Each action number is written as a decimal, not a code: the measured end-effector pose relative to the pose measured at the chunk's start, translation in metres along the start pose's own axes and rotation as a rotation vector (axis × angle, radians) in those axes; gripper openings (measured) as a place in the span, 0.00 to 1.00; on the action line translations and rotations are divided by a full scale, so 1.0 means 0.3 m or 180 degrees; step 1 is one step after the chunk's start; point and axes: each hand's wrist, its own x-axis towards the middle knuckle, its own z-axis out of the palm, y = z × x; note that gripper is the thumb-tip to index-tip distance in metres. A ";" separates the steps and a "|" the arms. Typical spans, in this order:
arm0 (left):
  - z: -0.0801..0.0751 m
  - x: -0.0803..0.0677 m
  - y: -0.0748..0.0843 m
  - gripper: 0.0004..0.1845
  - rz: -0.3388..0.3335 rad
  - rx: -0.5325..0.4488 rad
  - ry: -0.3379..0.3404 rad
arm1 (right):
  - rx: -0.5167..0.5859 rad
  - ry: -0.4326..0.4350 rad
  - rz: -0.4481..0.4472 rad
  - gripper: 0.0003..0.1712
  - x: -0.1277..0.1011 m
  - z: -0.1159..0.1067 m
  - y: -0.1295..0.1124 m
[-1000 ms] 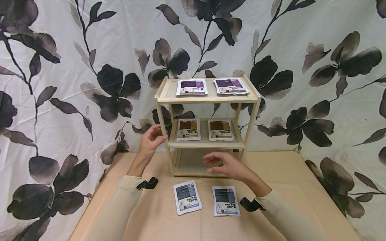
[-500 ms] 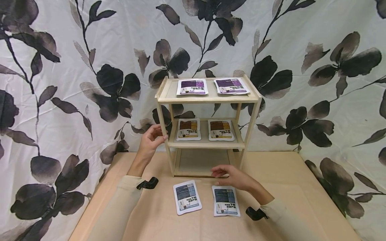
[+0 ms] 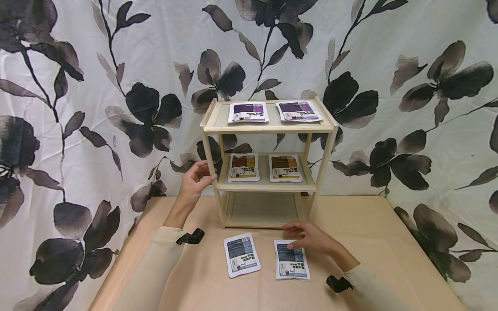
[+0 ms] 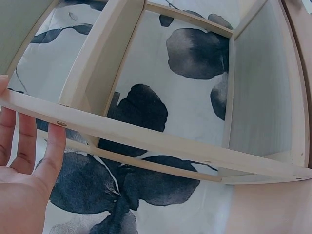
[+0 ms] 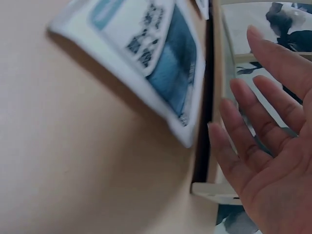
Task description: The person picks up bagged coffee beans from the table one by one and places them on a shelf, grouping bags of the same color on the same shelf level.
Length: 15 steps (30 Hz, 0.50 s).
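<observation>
Nearest on the tan counter (image 3: pixel 202 285): two flat blue-and-white sachets lying label up, side by side but apart, just in front of the rack. The left blue sachet (image 3: pixel 241 254) lies untouched; the right blue sachet (image 3: pixel 291 259) has the right hand (image 3: pixel 311 237) low over its far edge, fingers (image 5: pixel 243 146) straight and spread, nothing pinched (the wrist view shows a gap between the fingertips and the packet, so contact cannot be confirmed). Handling, as a judgement: the sachet looks light, thin and pliable with a smooth printed film, likely to slide on the counter and to bend if lifted by one corner; best taken by a sealed white border, thumb under one long edge and fingers on top. Behind these stands a small pale wooden rack (image 3: pixel 268 128) of three tiers. The left hand (image 3: pixel 194 181) rests against its front left post at the level of the middle shelf, fingers (image 4: pixel 53 151) extended along the wood, steadying rather than clasping. Bottom shelf (image 3: pixel 260 209): nothing on it. Middle shelf: two brown sachets (image 3: pixel 243 167), side by side. Top shelf: two purple sachets (image 3: pixel 247 112), likewise paired. Farthest back hangs a white curtain with dark leaf print (image 3: pixel 116 86), covering the whole background.
</observation>
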 end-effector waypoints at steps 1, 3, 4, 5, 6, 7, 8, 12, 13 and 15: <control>0.001 -0.001 0.001 0.21 0.0007 0.0000 0.0004 | -0.0076 0.0043 0.0018 0.31 -0.005 0.002 0.010; 0.002 -0.002 0.003 0.20 0.0019 0.0013 0.0013 | -0.0262 0.0128 0.0110 0.33 -0.015 0.008 0.025; 0.002 -0.001 0.002 0.20 0.0027 0.0021 0.0017 | -0.0353 0.0158 0.0152 0.33 -0.020 0.011 0.033; 0.002 -0.001 0.001 0.20 0.0032 0.0024 0.0018 | -0.0421 0.0175 0.0202 0.34 -0.025 0.015 0.039; 0.003 -0.001 0.000 0.21 0.0035 0.0020 0.0020 | -0.0490 0.0191 0.0248 0.34 -0.031 0.019 0.045; 0.003 -0.001 -0.001 0.21 0.0036 0.0024 0.0021 | -0.0539 0.0201 0.0280 0.34 -0.036 0.024 0.051; 0.003 0.000 -0.002 0.21 0.0037 0.0025 0.0023 | -0.0574 0.0212 0.0285 0.34 -0.040 0.028 0.056; 0.005 0.002 -0.004 0.22 0.0025 0.0013 0.0034 | -0.0789 0.0307 0.0146 0.37 -0.057 0.045 0.070; 0.005 0.003 -0.005 0.22 0.0026 0.0017 0.0039 | -0.0883 0.0339 0.0093 0.38 -0.060 0.048 0.072; 0.006 0.003 -0.004 0.21 0.0027 0.0034 0.0047 | -0.1086 0.0395 0.0033 0.41 -0.066 0.053 0.075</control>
